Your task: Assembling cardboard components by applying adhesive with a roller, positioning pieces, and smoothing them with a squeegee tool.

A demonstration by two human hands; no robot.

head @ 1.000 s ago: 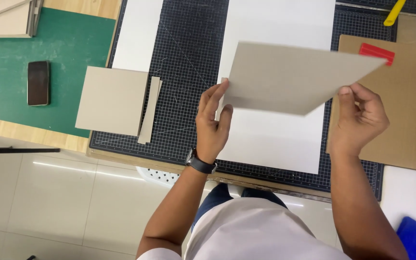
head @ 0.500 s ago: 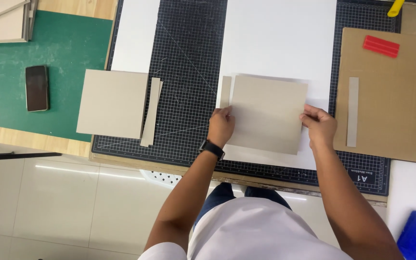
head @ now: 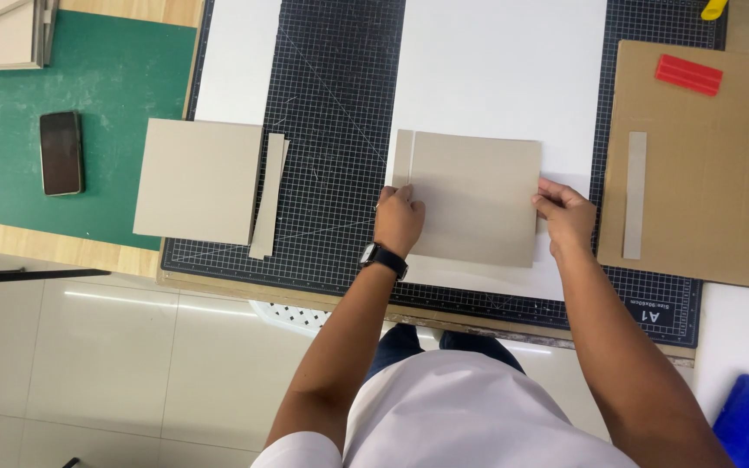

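Note:
A grey cardboard sheet (head: pixel 477 195) lies flat on a large white paper sheet (head: pixel 504 78), over a black gridded cutting mat (head: pixel 331 130). A narrow grey strip (head: pixel 402 159) sits against the sheet's left edge. My left hand (head: pixel 399 218), with a black watch on the wrist, presses the sheet's lower left edge. At the sheet's right edge, my right hand (head: pixel 563 214) rests with its fingers on the board. Both hands hold the board down.
Left on the mat lie a second grey board (head: pixel 197 180) and thin strips (head: pixel 268 195). A brown cardboard panel (head: pixel 704 199) at right carries a grey strip (head: pixel 635 195) and a red tool (head: pixel 688 74). A phone (head: pixel 61 152) rests on a green mat (head: pixel 10 113).
The grey board was held tilted in the air a second ago; both hands brought it down and it now lies flat on the white paper beside the narrow strip.

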